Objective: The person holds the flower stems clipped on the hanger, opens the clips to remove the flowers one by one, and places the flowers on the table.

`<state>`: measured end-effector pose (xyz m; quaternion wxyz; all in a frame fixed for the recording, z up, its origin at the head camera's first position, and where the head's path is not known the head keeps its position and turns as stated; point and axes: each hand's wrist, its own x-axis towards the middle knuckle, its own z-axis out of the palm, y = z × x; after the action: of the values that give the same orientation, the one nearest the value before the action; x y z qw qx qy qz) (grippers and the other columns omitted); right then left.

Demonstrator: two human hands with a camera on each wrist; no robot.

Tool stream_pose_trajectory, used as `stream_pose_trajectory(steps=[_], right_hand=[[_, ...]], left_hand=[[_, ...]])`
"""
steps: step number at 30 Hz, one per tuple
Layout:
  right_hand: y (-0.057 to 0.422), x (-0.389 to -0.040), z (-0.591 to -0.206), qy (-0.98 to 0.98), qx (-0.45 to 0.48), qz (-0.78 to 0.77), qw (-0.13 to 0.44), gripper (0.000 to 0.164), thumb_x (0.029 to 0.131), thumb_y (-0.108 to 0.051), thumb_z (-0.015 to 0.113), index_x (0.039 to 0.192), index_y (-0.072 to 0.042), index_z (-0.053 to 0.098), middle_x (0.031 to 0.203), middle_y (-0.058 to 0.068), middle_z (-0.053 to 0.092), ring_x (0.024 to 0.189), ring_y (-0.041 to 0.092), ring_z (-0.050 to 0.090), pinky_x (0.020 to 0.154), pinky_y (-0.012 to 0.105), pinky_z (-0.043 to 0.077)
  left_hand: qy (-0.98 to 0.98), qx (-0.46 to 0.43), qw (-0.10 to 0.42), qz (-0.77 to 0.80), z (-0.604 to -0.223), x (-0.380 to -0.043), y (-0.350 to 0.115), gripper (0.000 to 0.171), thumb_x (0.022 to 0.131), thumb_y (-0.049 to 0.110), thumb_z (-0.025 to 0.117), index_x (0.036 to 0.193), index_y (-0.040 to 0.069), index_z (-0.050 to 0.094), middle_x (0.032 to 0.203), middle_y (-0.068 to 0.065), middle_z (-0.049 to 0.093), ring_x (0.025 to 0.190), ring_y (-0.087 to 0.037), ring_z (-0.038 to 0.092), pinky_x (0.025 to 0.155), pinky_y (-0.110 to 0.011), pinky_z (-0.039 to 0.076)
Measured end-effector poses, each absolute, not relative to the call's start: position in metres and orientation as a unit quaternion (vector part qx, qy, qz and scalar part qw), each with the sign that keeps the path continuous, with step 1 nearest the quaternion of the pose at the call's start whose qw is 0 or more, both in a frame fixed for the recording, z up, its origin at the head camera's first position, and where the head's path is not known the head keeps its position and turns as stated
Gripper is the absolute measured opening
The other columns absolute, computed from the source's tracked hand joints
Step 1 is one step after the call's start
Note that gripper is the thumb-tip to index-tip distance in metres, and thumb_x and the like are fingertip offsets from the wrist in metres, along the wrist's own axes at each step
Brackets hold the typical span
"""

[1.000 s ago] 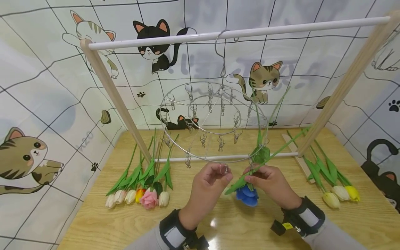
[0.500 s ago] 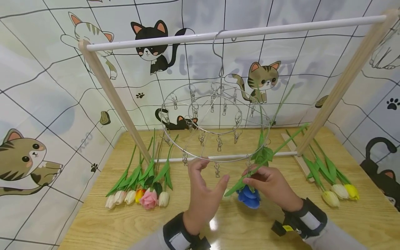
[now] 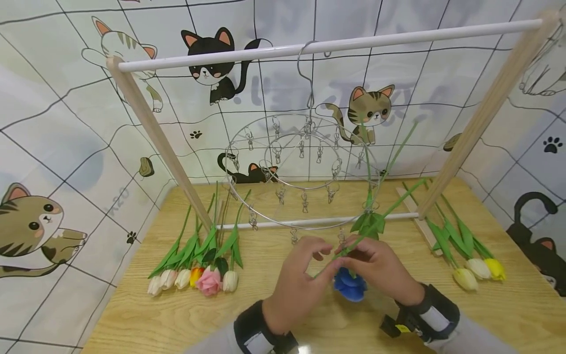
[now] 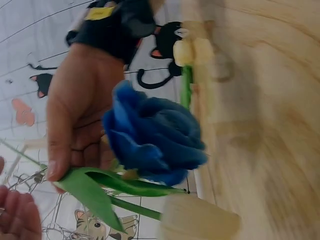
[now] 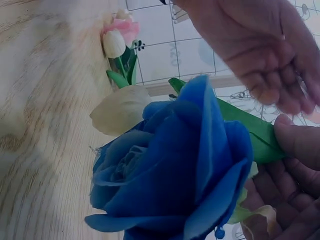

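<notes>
My right hand (image 3: 383,269) pinches a white tulip (image 5: 120,110) by its stem and leaf (image 5: 245,127). The tulip's stem (image 3: 404,197) slants up to the right in the head view, and its bloom is hidden there. Close to the right fingers is my left hand (image 3: 297,285), its fingers loosely bent and holding nothing; the right wrist view shows them apart from the leaf. A blue rose (image 3: 350,286) hangs head down below the right hand. Above both hands hangs a round wire clip hanger (image 3: 305,227), with small metal clips (image 3: 294,237) dangling from its rings.
The hanger hooks over a white rod (image 3: 247,53) on wooden posts (image 3: 155,132). Several tulips (image 3: 183,278) and a pink rose (image 3: 209,281) lie left on the table (image 3: 132,319). White and yellow tulips (image 3: 478,269) lie right, beside a wooden foot bar (image 3: 426,231).
My left hand has let go of a hanger clip, spread its fingers, then moved right beside the right hand. The freed clip has swung left. The right hand keeps its pinch on the tulip.
</notes>
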<state>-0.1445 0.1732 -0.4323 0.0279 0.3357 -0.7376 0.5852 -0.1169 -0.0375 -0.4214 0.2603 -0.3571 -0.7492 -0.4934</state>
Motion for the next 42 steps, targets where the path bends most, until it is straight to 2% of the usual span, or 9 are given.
stream_pose_trajectory(steps=[3,7,9,11,17,22,29,35,42], right_hand=[[0.17,-0.145,-0.433,-0.738,0.34,0.582,0.029,0.02,0.094,0.006,0.069,0.108,-0.006,0.073,0.107,0.003,0.073,0.101,0.008,0.071,0.087,0.025,0.062],[0.166,-0.146,-0.435,-0.741,0.337,0.579,0.031,0.019,0.093,0.006,0.07,0.108,-0.005,0.072,0.11,-0.008,0.073,0.103,0.005,0.071,0.089,0.024,0.061],[0.165,-0.146,-0.435,-0.742,0.338,0.578,0.035,0.021,0.092,0.007,0.071,0.11,-0.004,0.072,0.112,-0.009,0.073,0.104,0.004,0.071,0.089,0.025,0.062],[0.165,-0.145,-0.436,-0.743,0.337,0.577,0.036,0.023,0.092,0.007,0.072,0.112,-0.005,0.072,0.114,-0.008,0.074,0.105,0.004,0.071,0.089,0.025,0.062],[0.167,-0.145,-0.435,-0.756,0.329,0.565,0.035,0.026,0.092,0.004,0.073,0.112,-0.012,0.073,0.115,-0.004,0.073,0.107,0.004,0.071,0.089,0.025,0.062],[0.168,-0.145,-0.434,-0.754,0.327,0.568,0.029,0.023,0.093,0.005,0.072,0.109,-0.011,0.072,0.114,-0.004,0.073,0.107,0.004,0.07,0.09,0.025,0.062],[0.167,-0.144,-0.436,-0.751,0.312,0.582,0.015,0.02,0.094,0.003,0.072,0.11,-0.009,0.074,0.112,-0.005,0.073,0.105,0.005,0.071,0.09,0.026,0.062],[0.167,-0.143,-0.438,-0.737,0.312,0.599,0.004,0.023,0.094,0.004,0.071,0.112,-0.01,0.073,0.115,0.0,0.073,0.108,0.006,0.07,0.092,0.027,0.061],[0.166,-0.143,-0.437,-0.742,0.318,0.59,0.009,0.021,0.094,0.004,0.071,0.113,-0.005,0.073,0.114,-0.009,0.072,0.107,0.004,0.07,0.092,0.025,0.061]], left_hand=[[-0.758,-0.302,0.176,-0.551,-0.418,-0.121,-0.037,0.032,0.097,0.014,0.075,0.126,0.006,0.061,0.122,-0.008,0.066,0.111,-0.018,0.064,0.092,-0.03,0.059],[-0.758,-0.227,0.047,-0.609,-0.408,-0.128,-0.037,0.039,0.097,0.023,0.075,0.131,0.007,0.064,0.128,-0.007,0.067,0.11,-0.014,0.066,0.095,-0.031,0.059],[-0.765,-0.195,0.003,-0.613,-0.403,-0.132,-0.037,0.04,0.096,0.029,0.077,0.13,0.01,0.067,0.127,-0.003,0.069,0.106,-0.011,0.068,0.093,-0.029,0.059],[-0.776,-0.177,-0.018,-0.605,-0.4,-0.135,-0.037,0.041,0.094,0.033,0.078,0.128,0.012,0.07,0.122,0.0,0.072,0.103,-0.01,0.069,0.09,-0.027,0.059],[-0.777,-0.159,-0.056,-0.606,-0.395,-0.139,-0.036,0.036,0.092,0.035,0.08,0.124,0.019,0.075,0.111,0.005,0.077,0.1,-0.008,0.07,0.085,-0.024,0.059],[-0.747,-0.163,-0.071,-0.641,-0.397,-0.142,-0.035,0.031,0.092,0.029,0.08,0.12,0.016,0.077,0.109,0.0,0.078,0.098,-0.009,0.073,0.088,-0.024,0.06],[-0.731,-0.164,-0.063,-0.659,-0.401,-0.141,-0.032,0.029,0.092,0.022,0.08,0.117,0.006,0.077,0.109,-0.008,0.078,0.098,-0.009,0.073,0.087,-0.021,0.06],[-0.731,-0.172,-0.04,-0.659,-0.404,-0.139,-0.031,0.022,0.093,0.019,0.079,0.11,0.005,0.077,0.108,-0.009,0.077,0.094,-0.006,0.07,0.088,-0.022,0.059],[-0.726,-0.181,-0.036,-0.662,-0.406,-0.14,-0.031,0.014,0.095,0.016,0.077,0.101,0.004,0.074,0.107,-0.009,0.075,0.093,-0.005,0.068,0.087,-0.022,0.057]])
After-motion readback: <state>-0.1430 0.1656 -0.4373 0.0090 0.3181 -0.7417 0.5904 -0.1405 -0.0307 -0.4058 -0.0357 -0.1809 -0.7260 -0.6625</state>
